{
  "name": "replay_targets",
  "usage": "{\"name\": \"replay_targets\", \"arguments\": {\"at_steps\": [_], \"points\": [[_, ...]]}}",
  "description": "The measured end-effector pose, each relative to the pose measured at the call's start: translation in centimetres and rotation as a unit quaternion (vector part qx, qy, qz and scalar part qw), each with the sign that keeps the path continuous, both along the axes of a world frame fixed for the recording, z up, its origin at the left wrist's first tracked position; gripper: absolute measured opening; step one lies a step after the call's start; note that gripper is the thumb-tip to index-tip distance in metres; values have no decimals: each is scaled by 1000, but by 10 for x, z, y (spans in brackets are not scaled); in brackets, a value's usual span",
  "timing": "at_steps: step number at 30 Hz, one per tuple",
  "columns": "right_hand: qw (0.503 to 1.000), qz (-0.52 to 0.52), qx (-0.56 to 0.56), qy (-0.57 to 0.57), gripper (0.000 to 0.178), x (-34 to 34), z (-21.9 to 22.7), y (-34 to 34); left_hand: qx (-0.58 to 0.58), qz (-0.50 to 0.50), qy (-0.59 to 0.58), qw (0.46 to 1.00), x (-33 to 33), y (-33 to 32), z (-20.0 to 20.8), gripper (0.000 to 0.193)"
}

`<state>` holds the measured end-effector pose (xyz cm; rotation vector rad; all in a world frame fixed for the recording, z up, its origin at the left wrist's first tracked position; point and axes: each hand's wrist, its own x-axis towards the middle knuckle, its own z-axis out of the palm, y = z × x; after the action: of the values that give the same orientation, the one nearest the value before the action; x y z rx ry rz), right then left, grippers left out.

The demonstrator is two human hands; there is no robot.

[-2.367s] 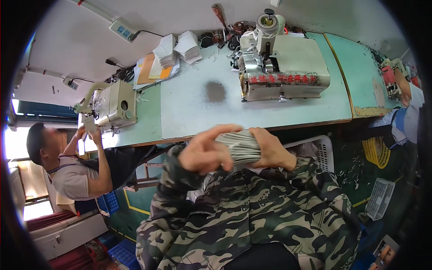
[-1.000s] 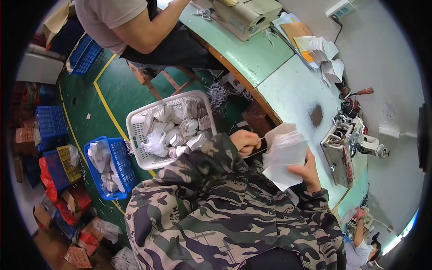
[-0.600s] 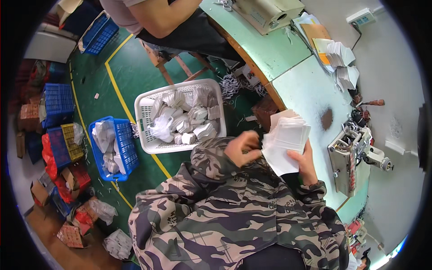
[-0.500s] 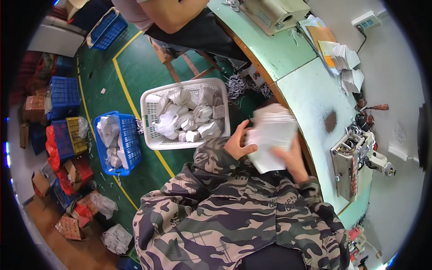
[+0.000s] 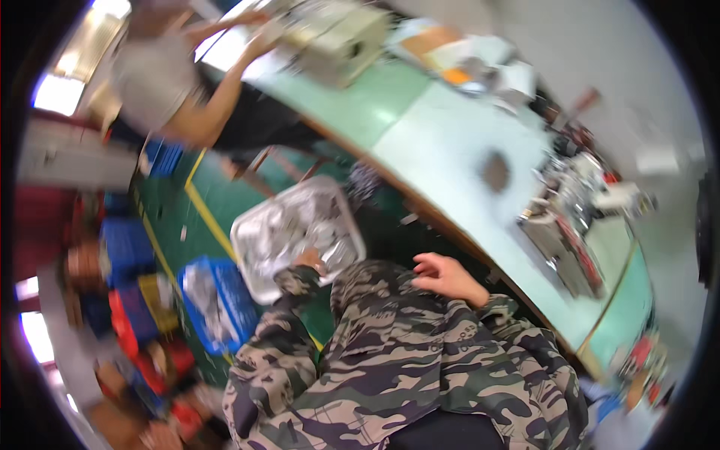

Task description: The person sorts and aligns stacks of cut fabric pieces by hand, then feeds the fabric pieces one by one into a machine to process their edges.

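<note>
Right fingers (image 5: 429,262) loose, empty, right of the basket (image 5: 255,283) — left hand (image 5: 309,261) over it, can't tell grip. Bundles (image 5: 319,232) look light, bendy — hold the edges.

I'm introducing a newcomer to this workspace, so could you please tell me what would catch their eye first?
The white basket of pale bundles, left of centre, probably draws the eye, the left hand at its near edge. A dark smudge marks the pale table, upper right.
</note>
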<state>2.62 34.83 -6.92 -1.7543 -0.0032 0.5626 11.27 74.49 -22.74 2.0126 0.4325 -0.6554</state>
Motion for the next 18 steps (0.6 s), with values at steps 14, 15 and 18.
{"name": "replay_targets", "arguments": {"at_steps": [14,15,18], "points": [[902,-428,5,49,54,-122,6,-130,102,-396,-361,838,270,-496,138,56],[890,-452,-15,56,54,-129,4,-129,121,-440,-335,824,292,-518,145,67],[827,-555,38,77,54,-139,1,-124,222,-452,-394,768,328,-558,172,73]]}}
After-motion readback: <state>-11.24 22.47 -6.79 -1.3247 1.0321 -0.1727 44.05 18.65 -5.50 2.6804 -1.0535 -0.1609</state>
